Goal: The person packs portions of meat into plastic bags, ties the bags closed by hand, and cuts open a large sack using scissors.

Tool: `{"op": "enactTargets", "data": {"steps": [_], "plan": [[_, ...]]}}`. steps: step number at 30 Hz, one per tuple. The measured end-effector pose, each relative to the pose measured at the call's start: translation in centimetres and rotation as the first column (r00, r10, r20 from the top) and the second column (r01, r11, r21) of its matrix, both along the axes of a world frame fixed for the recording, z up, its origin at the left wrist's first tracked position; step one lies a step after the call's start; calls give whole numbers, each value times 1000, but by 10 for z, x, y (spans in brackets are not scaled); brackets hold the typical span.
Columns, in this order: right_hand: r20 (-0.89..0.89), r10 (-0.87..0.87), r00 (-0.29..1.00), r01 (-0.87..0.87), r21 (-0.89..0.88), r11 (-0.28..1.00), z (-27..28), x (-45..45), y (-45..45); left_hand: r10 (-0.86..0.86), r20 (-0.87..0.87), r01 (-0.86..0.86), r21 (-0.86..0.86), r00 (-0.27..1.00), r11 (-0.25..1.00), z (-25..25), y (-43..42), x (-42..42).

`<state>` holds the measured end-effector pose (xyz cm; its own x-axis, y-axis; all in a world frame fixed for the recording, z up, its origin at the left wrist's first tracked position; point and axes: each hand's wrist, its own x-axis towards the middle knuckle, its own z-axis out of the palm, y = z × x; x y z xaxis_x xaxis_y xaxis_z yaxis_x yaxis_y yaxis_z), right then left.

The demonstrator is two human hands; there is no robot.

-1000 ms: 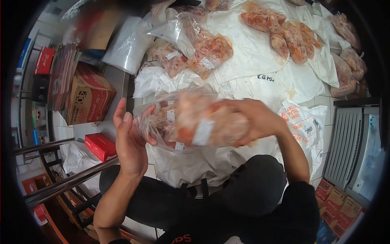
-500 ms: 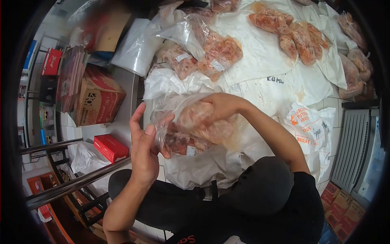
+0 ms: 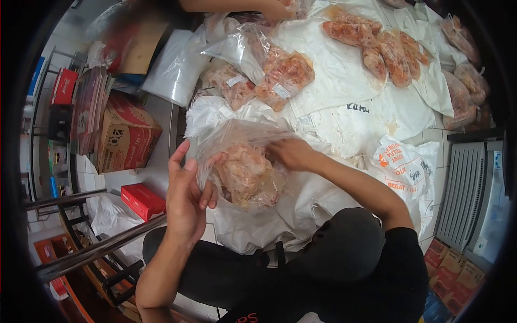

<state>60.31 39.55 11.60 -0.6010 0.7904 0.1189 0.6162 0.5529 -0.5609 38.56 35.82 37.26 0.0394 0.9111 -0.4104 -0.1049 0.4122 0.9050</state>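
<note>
In front of me a clear plastic bag point(image 3: 231, 131) is spread open over a white sack point(image 3: 250, 229). Inside its mouth lies a lump of pale pink raw meat point(image 3: 245, 175), itself wrapped in thin plastic. My left hand point(image 3: 188, 188) holds the near-left edge of the bag, index finger raised and the other fingers around the plastic. At the far right side of the meat, my right hand point(image 3: 291, 153) has its fingers curled down against the bag, their tips partly hidden.
More bagged meat with white labels point(image 3: 285, 81) lies ahead, and further packs point(image 3: 396, 56) sit on white sacks. Another person's arm point(image 3: 237, 5) reaches in at the top. Left are a cardboard box point(image 3: 129, 134), a red box point(image 3: 142, 202) and a metal rail point(image 3: 102, 247).
The wrapped meat has settled lower and leftward in the bag, covering the labelled meat seen before. My right hand has drawn back to its far right side. Another person's arm has appeared at the top.
</note>
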Motion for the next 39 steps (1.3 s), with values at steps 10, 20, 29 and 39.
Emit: {"op": "enactTargets", "data": {"steps": [10, 20, 29, 39], "plan": [[690, 417, 591, -438, -159, 885, 164, 62, -77, 37, -60, -44, -118, 998, 992, 24, 3, -32], [77, 551, 831, -556, 142, 819, 309, -87, -95, -124, -289, 176, 162, 949, 971, 46, 17, -47], [10, 347, 938, -344, -105, 933, 287, -125, -82, -628, -577, 848, 278, 522, 451, 15, 35, -6], [-130, 272, 954, -281, -58, 958, 235, -85, -41, -476, -801, 909, 192, 363, 370, -43, 58, -59]]}}
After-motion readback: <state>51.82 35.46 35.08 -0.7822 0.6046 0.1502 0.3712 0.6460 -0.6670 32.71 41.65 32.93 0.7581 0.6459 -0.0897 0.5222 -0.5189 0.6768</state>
